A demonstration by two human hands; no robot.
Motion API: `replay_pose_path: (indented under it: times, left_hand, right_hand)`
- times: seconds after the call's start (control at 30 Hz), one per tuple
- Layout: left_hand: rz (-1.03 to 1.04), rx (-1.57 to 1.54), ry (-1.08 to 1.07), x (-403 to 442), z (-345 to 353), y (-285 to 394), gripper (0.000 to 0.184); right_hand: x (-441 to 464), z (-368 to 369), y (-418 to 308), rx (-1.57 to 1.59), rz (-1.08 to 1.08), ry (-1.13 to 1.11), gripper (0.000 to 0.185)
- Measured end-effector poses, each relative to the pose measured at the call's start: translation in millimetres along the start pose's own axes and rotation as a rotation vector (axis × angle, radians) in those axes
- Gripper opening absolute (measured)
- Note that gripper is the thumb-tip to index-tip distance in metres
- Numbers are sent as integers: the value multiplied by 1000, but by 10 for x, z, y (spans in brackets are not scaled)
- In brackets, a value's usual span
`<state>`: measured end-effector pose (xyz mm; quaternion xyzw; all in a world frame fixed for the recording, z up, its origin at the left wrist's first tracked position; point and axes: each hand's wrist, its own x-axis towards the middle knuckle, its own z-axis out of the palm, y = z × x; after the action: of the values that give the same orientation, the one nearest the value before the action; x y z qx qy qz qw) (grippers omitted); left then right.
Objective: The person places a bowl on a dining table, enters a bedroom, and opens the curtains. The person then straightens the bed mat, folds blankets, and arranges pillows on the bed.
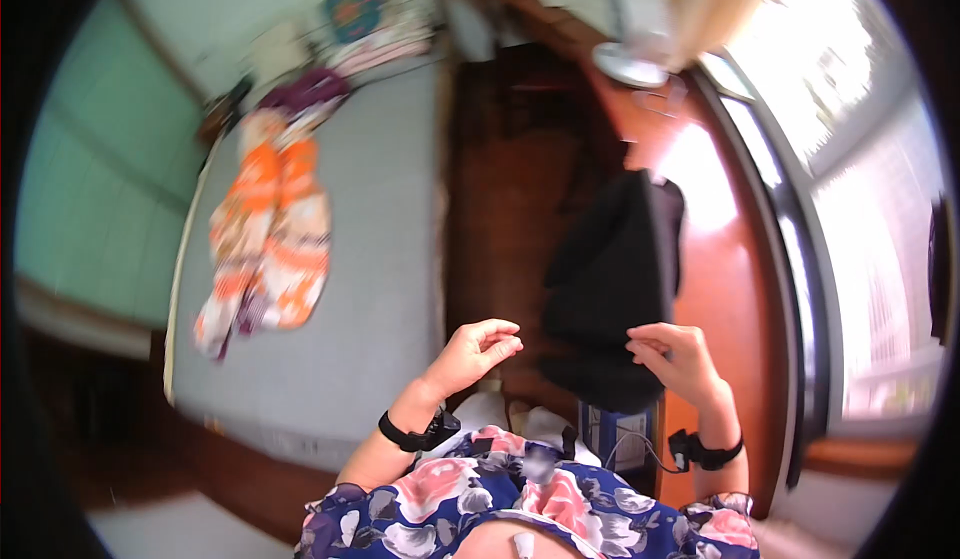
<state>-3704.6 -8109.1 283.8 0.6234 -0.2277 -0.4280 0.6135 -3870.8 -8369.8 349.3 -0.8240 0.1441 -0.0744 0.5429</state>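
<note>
In the head view, wearing a dark blue floral top (440,489) with pink and pale blooms. Hovering with the left hand (472,352) just off the right edge of a grey-topped bed (385,209), toward its near end, thumb and fingers half curled with only a narrow gap between them. Hovering likewise with the right hand (685,357) by the left edge of a glossy orange-brown surface (725,304), well apart from the left, fingers together and bent toward the thumb across a narrow gap. Sporting a black wristband (405,433) on the left arm and a second black band (718,454) on the right. Facing a black item (610,279), soft with blur, between the hands and beyond them, along the left edge of the surface; overlapping its right side with the right fingertips, but leaving unclear whether touching it or merely in front. Looking down, below it, on a blue boxlike object (603,431), partly hidden. Overlooking, on the bed, a rumpled orange-and-white cloth (285,229) along the left edge, a purple cloth (308,89) toward the far left corner, and pale folded bedding (390,44) with a teal cushion (353,9) at the far edge. Taking in, at the surface's far end, a white object (640,34), too blurred to name, and past the right edge, a bright window (875,249).
</note>
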Motion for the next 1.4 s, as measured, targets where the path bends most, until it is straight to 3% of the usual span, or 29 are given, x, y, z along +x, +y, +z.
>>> replay_pose_path:
  times: [0.13, 0.3, 0.43, 0.53, 0.7, 0.77, 0.8, 0.83, 1.0, 1.07, 1.13, 1.27, 1.3, 1.33, 1.4]
  left_hand:
    - [-74, -93, 274, -772, -140, -387, 30]
    - [-103, -140, 416, -1412, -273, -780, 29]
    - [-101, -91, 505, -1717, -315, -950, 29]
    - [-33, -104, 497, -2032, -426, -1060, 29]
    - [-47, -124, 594, -2964, -772, -1332, 27]
    - [61, -94, 599, -3406, -1006, -1584, 27]
    - [-19, -161, 653, -3653, -1073, -1605, 27]
    - [61, -140, 676, -3925, -1206, -1778, 27]
    - [-44, -235, 797, -5278, -1633, -2098, 25]
    - [14, -282, 878, -5709, -1820, -2355, 23]
    - [4, -151, 909, -6101, -2005, -2350, 22]
    - [-22, -316, 1009, -6632, -1955, -2506, 20]
    - [16, -268, 1027, -6640, -2337, -2443, 19]
    - [-49, -304, 1063, -6702, -2472, -2607, 20]
    - [-48, -350, 1074, -6876, -2748, -2710, 22]
  right_hand:
    - [308, -17, -530, -197, -331, -152, 13]
    - [198, 200, -1583, 175, -813, 0, 15]
    - [-164, 641, -1960, 289, -1174, -107, 14]
    - [-422, 1137, -2138, 290, -1290, -238, 14]
    - [-780, 2271, -2377, 229, -1374, -424, 13]
    - [-845, 2794, -2492, 205, -1413, -471, 13]
    - [-896, 3070, -2554, 193, -1446, -486, 13]
    - [-965, 3337, -2630, 193, -1466, -490, 13]
    - [-1284, 4411, -3175, 153, -1528, -521, 12]
    - [-1425, 4755, -3395, 145, -1574, -513, 12]
    - [-1611, 5049, -3607, 163, -1607, -475, 12]
    - [-1741, 5238, -4075, 168, -1684, -315, 12]
    - [-1704, 5278, -4141, 147, -1703, -198, 12]
    - [-1619, 5311, -4175, 127, -1673, -41, 12]
    - [-1264, 5629, -3974, 78, -1389, 156, 12]
